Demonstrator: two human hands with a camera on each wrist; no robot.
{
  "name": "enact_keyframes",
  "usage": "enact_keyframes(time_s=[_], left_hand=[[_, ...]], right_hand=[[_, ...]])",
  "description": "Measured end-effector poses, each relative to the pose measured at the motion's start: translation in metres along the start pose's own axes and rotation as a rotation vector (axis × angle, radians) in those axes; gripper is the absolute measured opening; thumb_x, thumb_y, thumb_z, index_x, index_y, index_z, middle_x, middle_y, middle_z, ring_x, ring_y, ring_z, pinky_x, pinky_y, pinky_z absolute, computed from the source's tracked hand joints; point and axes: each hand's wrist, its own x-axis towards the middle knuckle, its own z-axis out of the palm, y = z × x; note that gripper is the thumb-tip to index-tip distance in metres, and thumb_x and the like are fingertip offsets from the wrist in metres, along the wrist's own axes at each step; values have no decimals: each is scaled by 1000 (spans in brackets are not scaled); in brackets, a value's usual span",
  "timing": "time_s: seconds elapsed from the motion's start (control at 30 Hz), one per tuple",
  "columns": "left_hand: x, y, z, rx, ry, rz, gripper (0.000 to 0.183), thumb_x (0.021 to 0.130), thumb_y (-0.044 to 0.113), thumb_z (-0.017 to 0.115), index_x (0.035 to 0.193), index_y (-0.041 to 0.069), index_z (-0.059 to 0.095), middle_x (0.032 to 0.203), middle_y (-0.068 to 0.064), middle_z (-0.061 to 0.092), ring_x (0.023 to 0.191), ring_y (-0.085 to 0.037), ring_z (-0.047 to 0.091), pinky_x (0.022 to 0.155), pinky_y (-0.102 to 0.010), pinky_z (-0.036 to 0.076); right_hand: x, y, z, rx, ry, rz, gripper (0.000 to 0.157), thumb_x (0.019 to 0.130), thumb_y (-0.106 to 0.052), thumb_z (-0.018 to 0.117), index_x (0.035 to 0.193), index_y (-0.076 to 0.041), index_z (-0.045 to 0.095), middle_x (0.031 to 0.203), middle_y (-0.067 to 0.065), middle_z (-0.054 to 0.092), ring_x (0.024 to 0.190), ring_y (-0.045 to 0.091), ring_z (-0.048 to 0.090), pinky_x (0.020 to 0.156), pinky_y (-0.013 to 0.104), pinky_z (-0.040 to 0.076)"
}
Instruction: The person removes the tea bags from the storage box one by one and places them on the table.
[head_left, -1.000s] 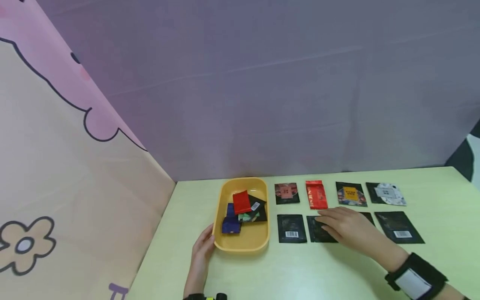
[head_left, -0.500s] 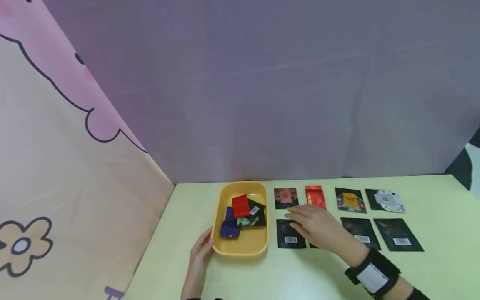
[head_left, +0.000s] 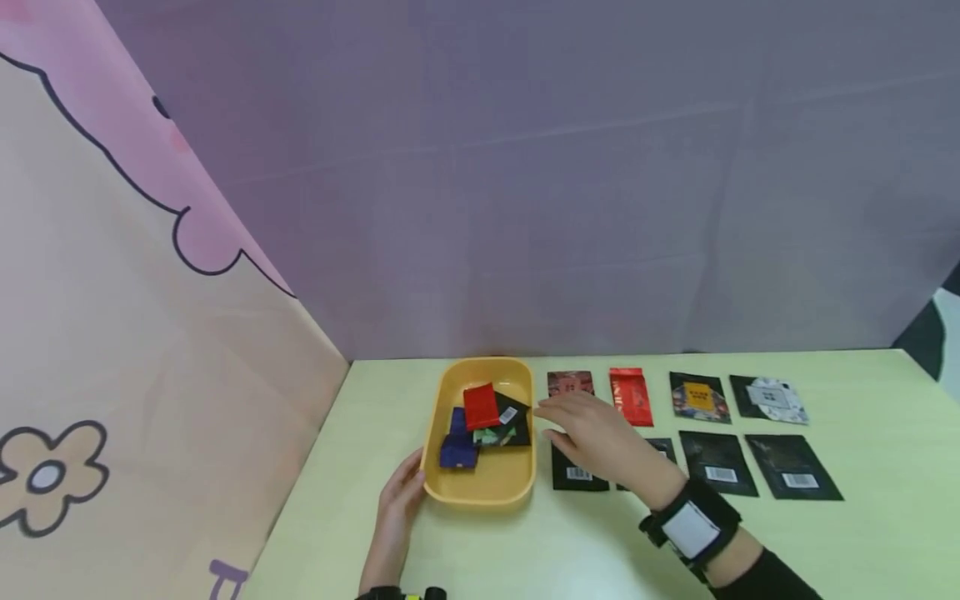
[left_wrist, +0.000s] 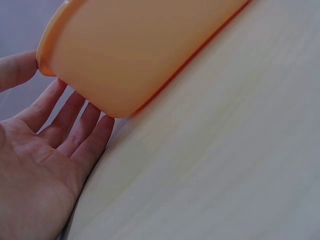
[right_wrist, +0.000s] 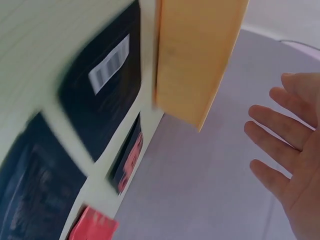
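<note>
In the head view my left hand (head_left: 401,492) is at the near left corner of a yellow plastic tray (head_left: 480,493). The left wrist view shows its straight fingers touching the tray's wall and the thumb at the rim. A red packet (head_left: 481,406), a dark blue packet (head_left: 459,452) and a black packet with a barcode (head_left: 519,433) lie inside. My right hand (head_left: 600,437) hovers at the tray's right edge, fingers apart, holding nothing in the right wrist view. It partly covers a pink-labelled packet (head_left: 570,382) and a black packet (head_left: 579,477).
Flat packets lie in two rows right of the tray. The back row includes a red packet (head_left: 632,397), a yellow-labelled packet (head_left: 700,397) and a white-patterned packet (head_left: 770,400). Black barcoded packets (head_left: 795,468) form the front row. A grey-purple cloth (head_left: 570,208) hangs behind the table.
My right hand has moved left over the rows of packets to the tray's right edge. The left hand stays at the tray, whose contents look the same.
</note>
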Motion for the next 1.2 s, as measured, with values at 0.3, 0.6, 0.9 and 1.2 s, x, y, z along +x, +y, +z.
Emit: enact_keyframes(time_s=[0.3, 0.6, 0.9, 1.2], left_hand=[[1, 3, 2, 13, -4, 29, 53, 100, 23, 52, 147, -1, 42, 152, -19, 40, 139, -34, 38, 113, -51, 29], [5, 5, -1, 20, 1, 20, 54, 99, 24, 53, 147, 2, 43, 152, -16, 41, 138, -31, 40, 113, -50, 30], [0, 0, -1, 9, -2, 37, 52, 101, 22, 51, 147, -1, 41, 152, -17, 41, 136, -27, 42, 107, -34, 37], [-1, 0, -1, -2, -12, 58, 54, 100, 22, 53, 146, -4, 42, 150, -19, 43, 128, -17, 50, 98, -21, 41]], right_hand=[[16, -16, 8, -34, -85, -87, 37, 89, -23, 75, 122, -9, 69, 121, 8, 68, 113, 27, 62, 102, 50, 45], [37, -26, 10, -160, -238, -140, 40, 91, -30, 73, 125, -10, 67, 118, 5, 69, 112, 24, 62, 105, 50, 42], [63, -36, 6, 110, -551, -8, 45, 96, -34, 65, 134, -11, 61, 123, 3, 68, 109, 18, 63, 96, 37, 50], [93, -55, 11, 36, -623, 49, 46, 94, -35, 67, 135, -15, 62, 126, -2, 66, 116, 16, 60, 102, 37, 46]])
